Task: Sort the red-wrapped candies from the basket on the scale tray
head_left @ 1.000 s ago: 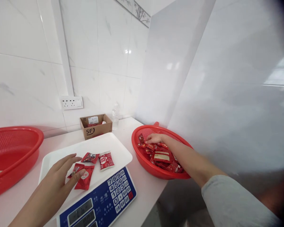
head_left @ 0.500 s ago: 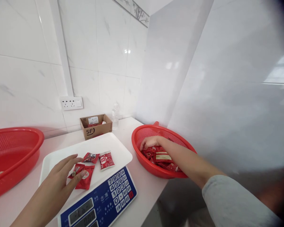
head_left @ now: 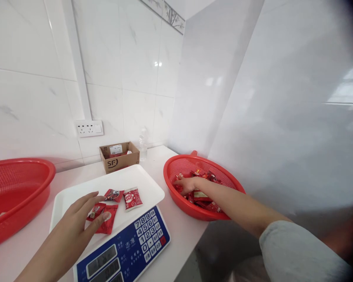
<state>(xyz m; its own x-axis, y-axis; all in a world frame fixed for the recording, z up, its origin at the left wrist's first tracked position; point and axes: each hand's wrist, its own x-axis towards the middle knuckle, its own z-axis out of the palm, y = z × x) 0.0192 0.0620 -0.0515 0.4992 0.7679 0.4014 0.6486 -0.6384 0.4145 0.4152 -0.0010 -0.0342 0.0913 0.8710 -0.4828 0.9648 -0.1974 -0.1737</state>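
Observation:
My left hand (head_left: 78, 219) lies flat with spread fingers on the white scale tray (head_left: 76, 194), its fingertips touching two red snack packets (head_left: 104, 217). Two more red packets (head_left: 132, 198) lie just beyond on the tray. My right hand (head_left: 186, 185) reaches into the red mesh basket (head_left: 176, 166) on the right, fingers curled down among several red packets (head_left: 204, 196); what the fingers hold is hidden.
The scale's blue keypad panel (head_left: 141, 237) faces me at the counter's front edge. A second red basket (head_left: 14, 192) stands at the left. A small cardboard box (head_left: 119, 156), a clear bottle (head_left: 143, 143) and a wall socket (head_left: 89, 127) are at the back.
My right hand has drawn back from the far side of the right basket towards its near left side, uncovering packets at the back. My left hand has stayed on the tray.

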